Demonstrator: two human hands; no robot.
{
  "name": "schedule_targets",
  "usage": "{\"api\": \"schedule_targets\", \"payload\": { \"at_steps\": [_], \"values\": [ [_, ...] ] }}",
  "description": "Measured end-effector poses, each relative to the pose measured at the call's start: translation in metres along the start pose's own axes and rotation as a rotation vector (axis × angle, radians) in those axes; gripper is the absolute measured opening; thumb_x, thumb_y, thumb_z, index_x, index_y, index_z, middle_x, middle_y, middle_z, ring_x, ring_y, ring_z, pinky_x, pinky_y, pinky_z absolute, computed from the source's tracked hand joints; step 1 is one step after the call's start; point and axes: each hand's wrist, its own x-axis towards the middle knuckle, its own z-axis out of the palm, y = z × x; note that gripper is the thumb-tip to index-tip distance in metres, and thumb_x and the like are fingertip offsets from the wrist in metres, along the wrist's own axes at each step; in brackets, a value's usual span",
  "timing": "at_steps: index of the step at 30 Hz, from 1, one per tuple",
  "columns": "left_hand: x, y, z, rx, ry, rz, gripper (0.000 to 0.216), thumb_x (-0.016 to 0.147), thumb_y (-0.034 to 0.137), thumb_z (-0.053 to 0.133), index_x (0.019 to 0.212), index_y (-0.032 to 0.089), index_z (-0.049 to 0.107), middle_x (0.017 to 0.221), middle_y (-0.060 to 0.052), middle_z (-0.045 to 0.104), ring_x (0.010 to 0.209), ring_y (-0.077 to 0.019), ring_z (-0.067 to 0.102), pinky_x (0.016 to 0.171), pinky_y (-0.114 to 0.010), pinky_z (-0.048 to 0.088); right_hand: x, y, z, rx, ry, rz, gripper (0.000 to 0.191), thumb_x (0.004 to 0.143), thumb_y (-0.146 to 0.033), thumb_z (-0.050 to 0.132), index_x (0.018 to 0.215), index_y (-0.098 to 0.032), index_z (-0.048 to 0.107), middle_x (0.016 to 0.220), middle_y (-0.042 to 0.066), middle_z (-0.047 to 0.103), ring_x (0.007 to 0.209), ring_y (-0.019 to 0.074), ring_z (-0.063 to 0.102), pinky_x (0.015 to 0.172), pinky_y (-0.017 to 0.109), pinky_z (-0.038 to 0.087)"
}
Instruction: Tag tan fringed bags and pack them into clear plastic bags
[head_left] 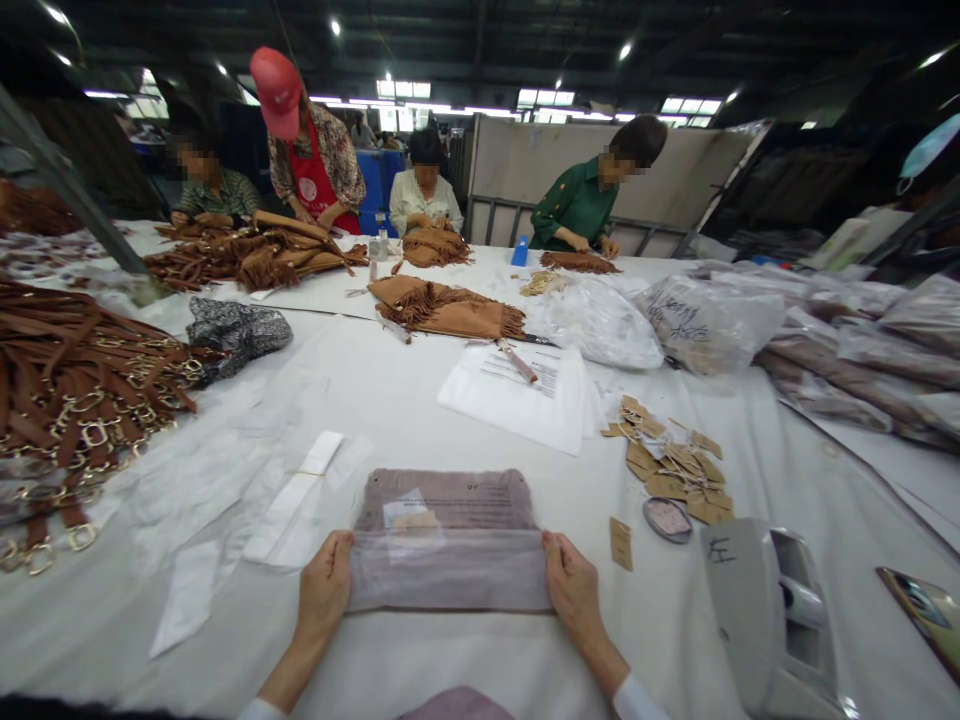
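A clear plastic bag (448, 540) holding a folded brown item lies flat on the white table (390, 390) in front of me. Its near end is folded up over itself. My left hand (324, 590) pinches the bag's near left corner, fingers closed on the folded plastic. My right hand (571, 588) grips the near right corner the same way. A white label and a tan tag show through the plastic near the bag's middle.
A tape dispenser (772, 610) stands at my right, a phone (926, 612) beyond it. Tan tags (675, 470) and a paper sheet (525, 395) lie ahead. Brown belts with gold buckles (67, 400) pile at left, filled bags (847, 350) at right. Several people work at the far side.
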Motion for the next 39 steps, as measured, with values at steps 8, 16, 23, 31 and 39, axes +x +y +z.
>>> {"api": "schedule_targets", "payload": {
  "at_steps": [8, 16, 23, 31, 39],
  "values": [
    [0.008, -0.014, -0.003, 0.445, -0.122, 0.121, 0.028, 0.094, 0.035, 0.036, 0.08, 0.024, 0.057, 0.066, -0.001, 0.063, 0.063, -0.0181, 0.06, 0.054, -0.024, 0.03, 0.008, 0.003, 0.003, -0.102, -0.072, -0.058, 0.054, 0.089, -0.063, 0.03, 0.057, -0.023, 0.046, 0.049, 0.0, 0.052, 0.048, 0.0147, 0.045, 0.054, 0.028, 0.029],
    [0.009, -0.003, -0.005, 0.739, -0.137, 0.165, 0.033, 0.097, 0.037, 0.034, 0.082, 0.021, 0.058, 0.067, -0.004, 0.066, 0.06, -0.0191, 0.061, 0.052, -0.025, 0.031, -0.001, 0.0, 0.007, -0.483, 0.0, -0.065, 0.045, 0.093, -0.053, 0.033, 0.07, -0.02, 0.055, 0.059, 0.005, 0.062, 0.052, 0.0161, 0.054, 0.053, 0.029, 0.024],
    [-0.022, 0.05, 0.007, 0.476, 0.204, 0.721, 0.029, 0.093, 0.024, 0.044, 0.119, 0.017, 0.055, 0.11, -0.012, 0.065, 0.104, -0.0235, 0.059, 0.091, -0.04, 0.046, -0.004, -0.006, 0.004, -0.423, 0.035, -0.014, 0.034, 0.089, -0.05, 0.044, 0.074, -0.021, 0.054, 0.069, 0.003, 0.065, 0.062, 0.0165, 0.059, 0.057, 0.026, 0.029],
    [-0.059, 0.088, 0.088, 0.734, -0.253, 1.079, 0.071, 0.082, 0.059, 0.055, 0.143, 0.028, 0.034, 0.15, -0.01, 0.037, 0.134, -0.0364, 0.035, 0.105, -0.058, 0.032, 0.006, -0.001, 0.0, -0.25, -0.002, 0.09, 0.022, 0.088, -0.039, 0.047, 0.084, -0.02, 0.059, 0.065, 0.003, 0.066, 0.062, 0.0192, 0.063, 0.058, 0.026, 0.036],
    [-0.059, 0.065, 0.095, 0.747, -0.265, 1.08, 0.065, 0.086, 0.057, 0.048, 0.144, 0.031, 0.033, 0.151, -0.009, 0.035, 0.138, -0.0342, 0.029, 0.11, -0.057, 0.022, -0.014, 0.016, -0.077, -0.254, 0.138, 0.064, 0.03, 0.09, -0.037, 0.042, 0.083, -0.02, 0.066, 0.08, 0.006, 0.071, 0.072, 0.0188, 0.063, 0.069, 0.028, 0.044]
  ]
}}
